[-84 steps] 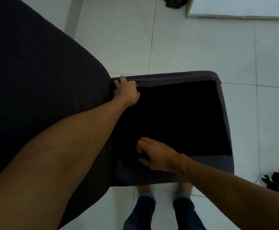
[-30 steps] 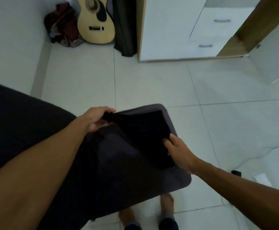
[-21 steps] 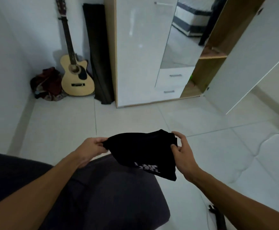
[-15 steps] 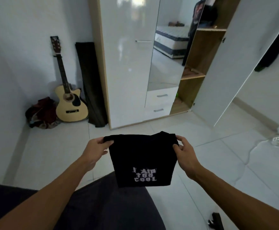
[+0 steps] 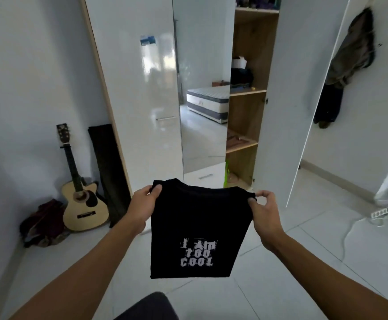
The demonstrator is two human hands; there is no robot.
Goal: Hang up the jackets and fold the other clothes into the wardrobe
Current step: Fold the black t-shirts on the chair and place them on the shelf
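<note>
A folded black T-shirt [image 5: 195,227] with white lettering hangs in front of me at chest height. My left hand [image 5: 142,206] pinches its top left corner and my right hand [image 5: 264,211] pinches its top right corner. Straight ahead stands the white wardrobe [image 5: 142,88] with a mirror panel; its right door [image 5: 290,100] is swung open, showing wooden shelves [image 5: 246,93] with some dark clothes on the middle one. Dark garments [image 5: 347,65] hang on the wall to the right.
A guitar [image 5: 82,195] and a dark rolled mat [image 5: 110,172] lean against the wall left of the wardrobe, beside a heap of reddish cloth [image 5: 43,222]. A power strip with cable [image 5: 380,213] lies on the tiled floor at right. The dark cushion's edge [image 5: 151,308] is below me.
Both hands lifted the folded shirt off the dark cushion and raised it. My view swung up from the cushion to the open wardrobe, which is nearer now.
</note>
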